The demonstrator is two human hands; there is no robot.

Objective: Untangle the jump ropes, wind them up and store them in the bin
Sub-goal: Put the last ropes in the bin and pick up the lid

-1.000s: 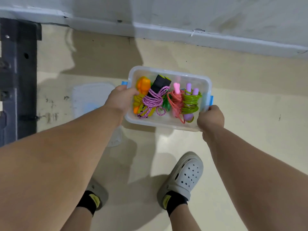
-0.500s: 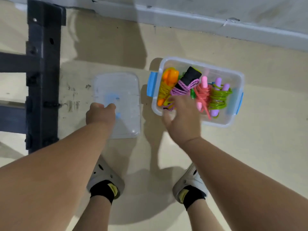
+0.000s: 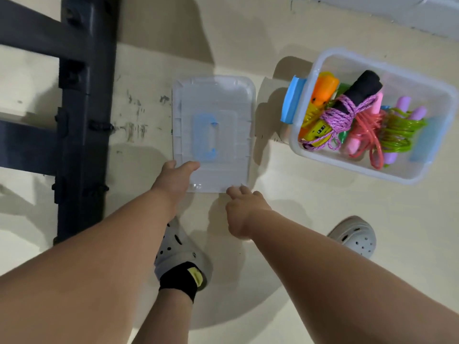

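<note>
Beige floor – clear bin w/ wound jump ropes; left hand grips lid – right hand fingers loose.

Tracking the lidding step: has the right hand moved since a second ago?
Yes. The right hand came off the clear plastic bin and shifted leftward to the near corner of the translucent lid.

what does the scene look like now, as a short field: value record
bin: open, on floor, right of lid
jump ropes: wound bundles, inside bin
lid: off bin, flat on floor
left hand: grips lid's near left corner, thumb on top
right hand: open, fingertips at lid's near right corner
</note>
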